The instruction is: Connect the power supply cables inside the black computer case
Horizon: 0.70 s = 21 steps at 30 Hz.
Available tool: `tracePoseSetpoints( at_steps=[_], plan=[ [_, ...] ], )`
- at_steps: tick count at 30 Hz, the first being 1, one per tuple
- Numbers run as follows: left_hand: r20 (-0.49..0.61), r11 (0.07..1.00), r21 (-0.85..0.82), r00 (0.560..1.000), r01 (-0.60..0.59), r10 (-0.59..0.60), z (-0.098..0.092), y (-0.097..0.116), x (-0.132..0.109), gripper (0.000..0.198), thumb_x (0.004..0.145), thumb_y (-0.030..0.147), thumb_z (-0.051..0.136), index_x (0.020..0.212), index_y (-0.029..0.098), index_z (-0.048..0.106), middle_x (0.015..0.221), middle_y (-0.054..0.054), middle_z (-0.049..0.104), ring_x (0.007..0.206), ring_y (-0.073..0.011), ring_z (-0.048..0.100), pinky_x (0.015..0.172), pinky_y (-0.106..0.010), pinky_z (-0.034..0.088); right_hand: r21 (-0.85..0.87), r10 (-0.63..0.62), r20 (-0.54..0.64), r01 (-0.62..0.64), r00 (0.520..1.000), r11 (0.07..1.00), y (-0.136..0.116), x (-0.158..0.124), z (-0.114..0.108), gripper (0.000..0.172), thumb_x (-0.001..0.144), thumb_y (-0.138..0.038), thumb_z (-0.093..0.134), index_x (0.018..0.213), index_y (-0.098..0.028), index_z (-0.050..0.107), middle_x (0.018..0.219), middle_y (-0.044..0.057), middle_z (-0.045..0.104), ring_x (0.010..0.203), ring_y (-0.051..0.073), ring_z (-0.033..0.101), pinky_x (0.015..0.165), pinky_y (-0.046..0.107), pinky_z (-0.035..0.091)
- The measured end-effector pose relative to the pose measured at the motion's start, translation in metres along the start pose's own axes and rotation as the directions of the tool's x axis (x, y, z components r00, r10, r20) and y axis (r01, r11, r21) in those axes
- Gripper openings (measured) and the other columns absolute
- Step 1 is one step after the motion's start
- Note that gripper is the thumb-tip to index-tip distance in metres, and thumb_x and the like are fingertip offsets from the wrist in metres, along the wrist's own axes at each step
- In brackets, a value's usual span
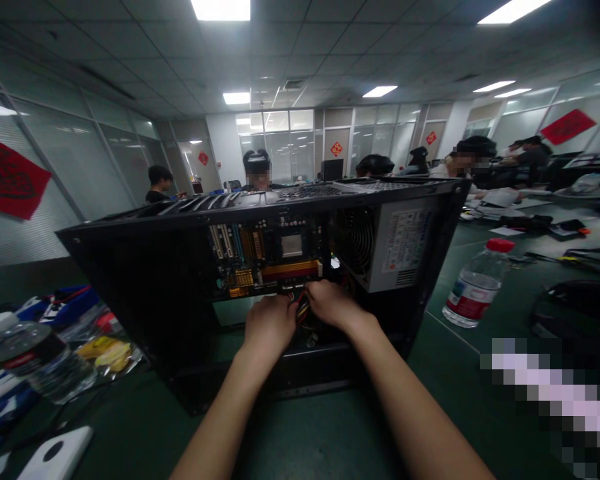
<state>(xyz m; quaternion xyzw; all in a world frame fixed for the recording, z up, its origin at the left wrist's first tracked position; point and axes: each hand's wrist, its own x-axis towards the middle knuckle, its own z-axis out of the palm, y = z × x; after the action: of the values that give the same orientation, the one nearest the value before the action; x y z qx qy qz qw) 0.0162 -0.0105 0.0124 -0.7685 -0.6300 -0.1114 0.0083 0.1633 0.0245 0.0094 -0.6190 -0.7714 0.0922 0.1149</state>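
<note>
A black computer case stands open-sided in front of me on the table. Inside it are a motherboard and a grey power supply with a fan. Both hands reach into the case below the motherboard. My left hand is closed round a bundle of coloured power cables. Just to its right, my right hand is closed on the same bundle, close under the power supply. The fingertips and the cable ends are partly hidden.
A water bottle with a red cap stands right of the case; another bottle is at the left, near plastic bags and a white flat object. Cables lie on the green table. Several people sit beyond.
</note>
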Motion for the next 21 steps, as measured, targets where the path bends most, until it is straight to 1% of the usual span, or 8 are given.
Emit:
tracePoseSetpoints(
  at_steps=[3, 8, 10, 12, 14, 16, 18, 21],
  plan=[
    [-0.034, 1.000, 0.014, 0.999, 0.000, 0.001, -0.001, 0.000, -0.002, 0.033, 0.095, 0.041, 0.042, 0.104, 0.024, 0.069, 0.097, -0.011, 0.073, 0.090, -0.0284, 0.069, 0.074, -0.036, 0.049, -0.009, -0.014, -0.002, 0.014, 1.000, 1.000, 0.002, 0.002, 0.002, 0.032, 0.096, -0.021, 0.040, 0.105, -0.015, 0.070, 0.108, 0.021, 0.071, 0.096, 0.032, 0.069, 0.070, 0.033, 0.045],
    [-0.057, 0.998, 0.020, 0.996, 0.063, -0.062, -0.008, 0.001, -0.006, 0.029, 0.092, 0.043, 0.049, 0.106, 0.022, 0.061, 0.094, -0.009, 0.072, 0.090, -0.0262, 0.069, 0.074, -0.033, 0.048, 0.011, -0.028, -0.022, 0.028, 0.999, 1.000, 0.008, 0.004, 0.003, 0.030, 0.096, -0.023, 0.043, 0.097, -0.017, 0.072, 0.102, 0.018, 0.073, 0.095, 0.028, 0.069, 0.071, 0.030, 0.043],
    [-0.063, 0.997, 0.007, 0.995, 0.074, -0.073, -0.009, 0.002, -0.007, 0.030, 0.091, 0.041, 0.050, 0.112, 0.020, 0.056, 0.098, -0.010, 0.072, 0.091, -0.0256, 0.069, 0.075, -0.032, 0.048, 0.033, -0.026, -0.016, 0.027, 1.000, 0.999, 0.011, 0.005, 0.003, 0.030, 0.097, -0.024, 0.043, 0.094, -0.018, 0.073, 0.099, 0.015, 0.073, 0.093, 0.026, 0.069, 0.072, 0.029, 0.042],
    [-0.076, 0.996, 0.015, 0.993, 0.087, -0.086, -0.008, 0.001, -0.008, 0.038, 0.089, 0.043, 0.052, 0.117, 0.018, 0.054, 0.103, -0.013, 0.071, 0.095, -0.0280, 0.068, 0.077, -0.035, 0.049, 0.058, -0.029, -0.013, 0.030, 0.999, 0.998, 0.013, 0.007, 0.003, 0.029, 0.097, -0.025, 0.045, 0.094, -0.019, 0.073, 0.098, 0.013, 0.074, 0.093, 0.025, 0.069, 0.072, 0.028, 0.042],
    [-0.045, 0.993, 0.039, 0.993, 0.109, -0.108, -0.006, 0.000, -0.008, 0.044, 0.085, 0.047, 0.054, 0.116, 0.016, 0.057, 0.103, -0.016, 0.071, 0.096, -0.0321, 0.068, 0.077, -0.038, 0.050, 0.076, -0.028, -0.019, 0.030, 0.999, 0.997, 0.015, 0.008, 0.005, 0.027, 0.096, -0.026, 0.047, 0.094, -0.019, 0.073, 0.099, 0.013, 0.074, 0.095, 0.024, 0.068, 0.073, 0.028, 0.041],
    [0.010, 0.993, 0.057, 0.995, 0.102, -0.103, -0.003, -0.002, -0.008, 0.040, 0.085, 0.047, 0.053, 0.109, 0.016, 0.063, 0.100, -0.017, 0.072, 0.095, -0.0343, 0.068, 0.076, -0.040, 0.051, 0.082, -0.029, -0.029, 0.031, 0.999, 0.996, 0.015, 0.009, 0.006, 0.026, 0.095, -0.025, 0.047, 0.094, -0.019, 0.073, 0.099, 0.013, 0.074, 0.095, 0.025, 0.068, 0.072, 0.028, 0.041],
    [0.038, 0.996, 0.056, 0.997, 0.072, -0.074, 0.000, -0.003, -0.006, 0.035, 0.085, 0.041, 0.050, 0.103, 0.016, 0.066, 0.100, -0.017, 0.072, 0.094, -0.0336, 0.068, 0.076, -0.040, 0.052, 0.078, -0.038, -0.032, 0.040, 0.999, 0.996, 0.014, 0.009, 0.006, 0.027, 0.095, -0.024, 0.046, 0.092, -0.019, 0.073, 0.098, 0.013, 0.074, 0.092, 0.025, 0.068, 0.070, 0.028, 0.040],
    [0.036, 0.999, 0.031, 0.999, 0.038, -0.039, 0.003, -0.004, -0.004, 0.032, 0.086, 0.034, 0.047, 0.104, 0.016, 0.067, 0.102, -0.016, 0.072, 0.095, -0.0310, 0.068, 0.078, -0.038, 0.052, 0.075, -0.054, -0.025, 0.055, 0.998, 0.996, 0.013, 0.008, 0.005, 0.029, 0.095, -0.023, 0.045, 0.090, -0.017, 0.073, 0.097, 0.014, 0.074, 0.090, 0.025, 0.068, 0.068, 0.028, 0.039]
  ],
)
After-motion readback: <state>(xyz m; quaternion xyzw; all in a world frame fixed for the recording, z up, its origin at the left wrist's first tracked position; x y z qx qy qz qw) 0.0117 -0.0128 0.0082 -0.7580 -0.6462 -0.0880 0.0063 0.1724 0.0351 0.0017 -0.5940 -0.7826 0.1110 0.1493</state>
